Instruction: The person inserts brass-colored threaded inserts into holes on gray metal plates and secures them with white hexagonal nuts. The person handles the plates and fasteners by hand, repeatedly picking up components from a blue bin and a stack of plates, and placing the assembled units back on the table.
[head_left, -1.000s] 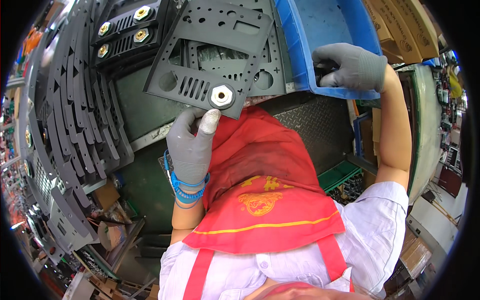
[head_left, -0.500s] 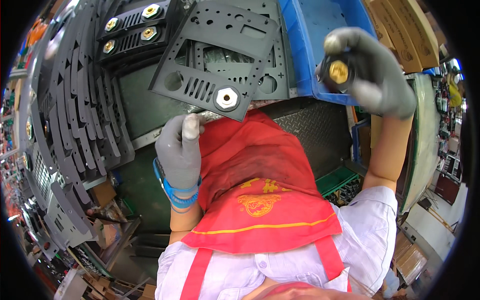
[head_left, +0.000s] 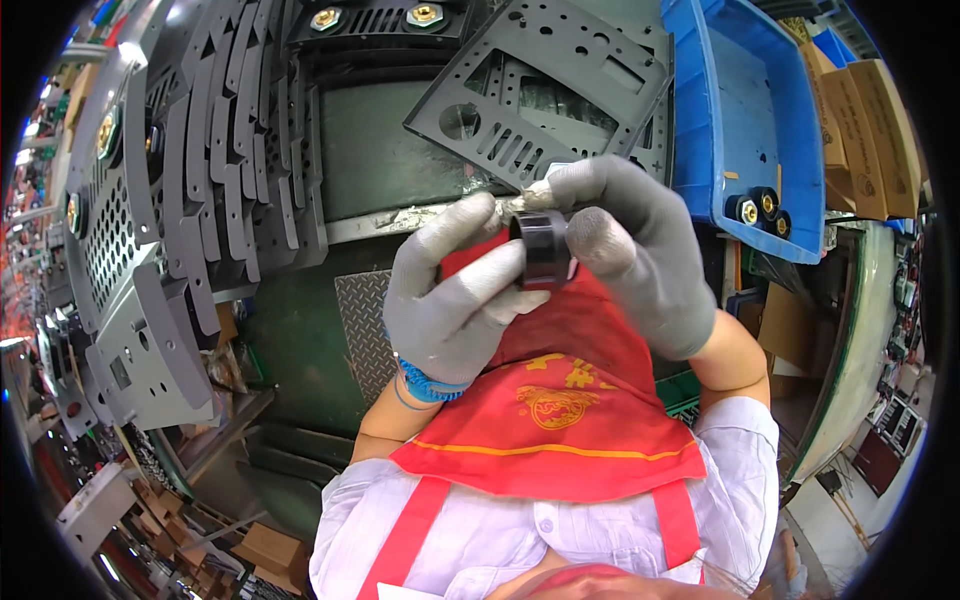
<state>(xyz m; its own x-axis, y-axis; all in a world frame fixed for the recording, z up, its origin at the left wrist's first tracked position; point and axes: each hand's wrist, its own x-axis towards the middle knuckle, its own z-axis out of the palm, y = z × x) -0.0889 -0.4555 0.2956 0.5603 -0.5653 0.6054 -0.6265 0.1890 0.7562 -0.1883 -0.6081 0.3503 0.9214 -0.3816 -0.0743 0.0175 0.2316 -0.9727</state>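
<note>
A black round part [head_left: 541, 250], ring-shaped from the side, is held between my two gloved hands in front of the red apron. My left hand [head_left: 450, 285] has its fingertips curled against the left side of it. My right hand [head_left: 640, 255] presses the thumb on the other side, with its index finger reaching toward the near corner of a dark perforated metal panel [head_left: 510, 95]. The panel lies askew over others on the bench [head_left: 375, 140]. My right fingers mostly cover the white nut near that corner.
A blue bin [head_left: 725, 60] holds black round parts with brass centres [head_left: 767, 202] at its near end. Cardboard boxes [head_left: 850, 130] stand right of it. Stacked bent metal panels [head_left: 220, 150] rise at the left. A panel with brass fittings [head_left: 375, 22] lies at the back.
My right hand has come left from over the blue bin with the black part. My left hand has moved right and up, and its fingers now meet the part. The view has shifted.
</note>
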